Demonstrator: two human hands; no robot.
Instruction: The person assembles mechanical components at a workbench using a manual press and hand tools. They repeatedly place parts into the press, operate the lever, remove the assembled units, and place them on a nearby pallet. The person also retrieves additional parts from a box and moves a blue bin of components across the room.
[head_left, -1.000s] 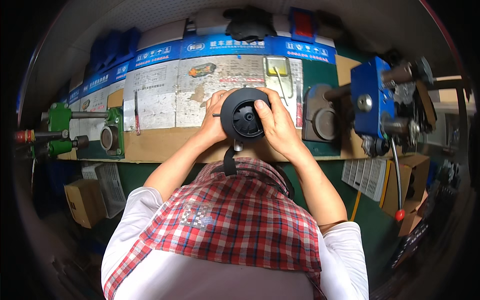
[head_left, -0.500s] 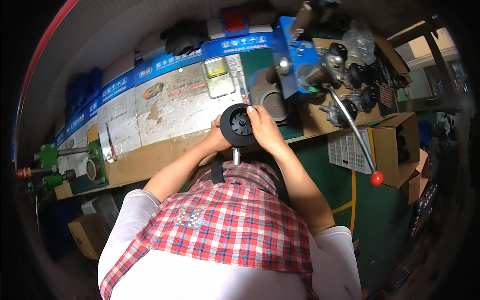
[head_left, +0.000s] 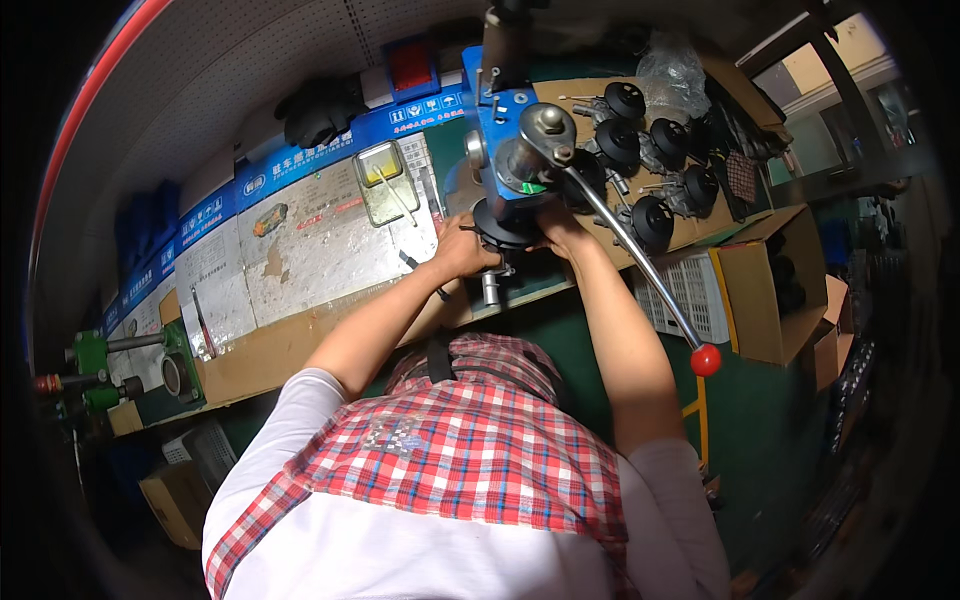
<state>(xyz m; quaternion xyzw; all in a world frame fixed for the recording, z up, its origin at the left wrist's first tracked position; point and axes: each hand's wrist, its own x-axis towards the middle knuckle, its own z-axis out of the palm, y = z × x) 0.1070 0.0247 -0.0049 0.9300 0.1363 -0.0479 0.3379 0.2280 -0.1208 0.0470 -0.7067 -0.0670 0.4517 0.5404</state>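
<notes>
A black round motor unit (head_left: pixel 503 235) with a metal stub (head_left: pixel 490 289) hanging below it is at the bench's front edge, under the head of a blue lever press (head_left: pixel 495 125). My left hand (head_left: pixel 462 245) is closed on its left side. My right hand (head_left: pixel 563 232) grips the right side, its fingertips partly hidden behind the press. The top of the motor unit is partly covered by the press head. From the press a long metal lever slopes down to a red ball knob (head_left: pixel 706 360), to the right of my right forearm.
Several similar black-and-metal motor units (head_left: pixel 655 222) stand on cardboard at the right. Left of the press lies a small tray (head_left: pixel 388 185) with a yellow patch and a stick. A green tool (head_left: pixel 180 365) is at the far left; a cardboard box (head_left: pixel 765 300) and white crate (head_left: pixel 690 298) sit lower right.
Both hands have carried the motor unit forward from in front of my body to beneath the press head. The view has shifted, so the press appears further left.
</notes>
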